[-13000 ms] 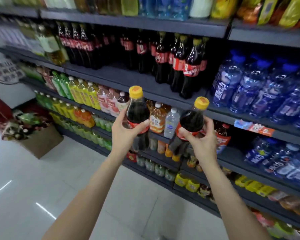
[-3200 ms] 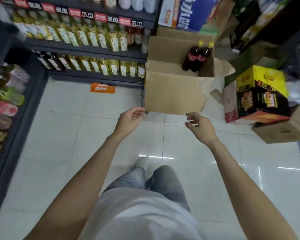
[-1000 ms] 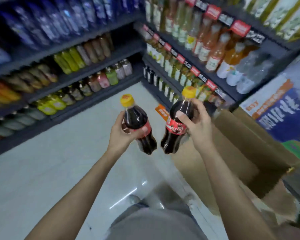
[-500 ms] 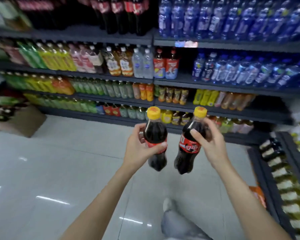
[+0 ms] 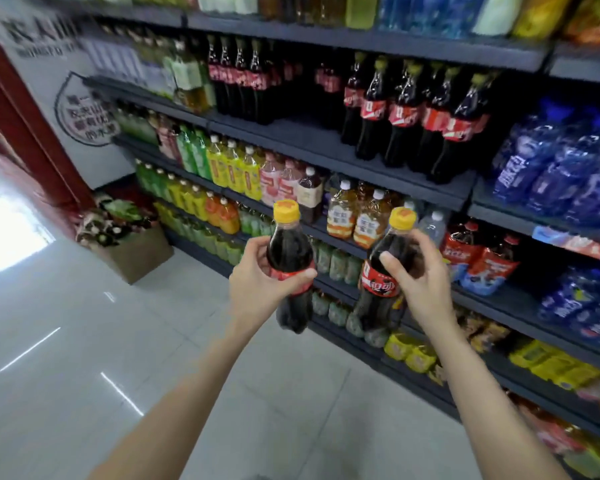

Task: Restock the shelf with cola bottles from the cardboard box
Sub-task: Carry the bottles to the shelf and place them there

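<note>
My left hand (image 5: pixel 257 289) grips a small cola bottle (image 5: pixel 289 251) with a yellow cap and a red label, held upright. My right hand (image 5: pixel 423 289) grips a second cola bottle (image 5: pixel 383 271) of the same kind, tilted slightly left. Both are held in front of the drinks shelving. Higher up, the dark cola shelf (image 5: pixel 312 143) carries a row of cola bottles (image 5: pixel 420 116) on its right part and another group (image 5: pixel 243 81) at its left, with a bare stretch of shelf between them. The cardboard box the bottles came from is out of view.
Blue water bottle packs (image 5: pixel 561 168) fill the shelf to the right. Green, yellow and orange drinks (image 5: pixel 222 168) line the shelves below the cola. A cardboard box of goods (image 5: pixel 132 251) stands on the white tiled floor (image 5: pixel 84 358) at the left, beside a red door frame (image 5: pixel 25 116).
I have turned left and come closer to the shelving; the cola shelf is now in full view. Both hands still hold their bottles, raised slightly.
</note>
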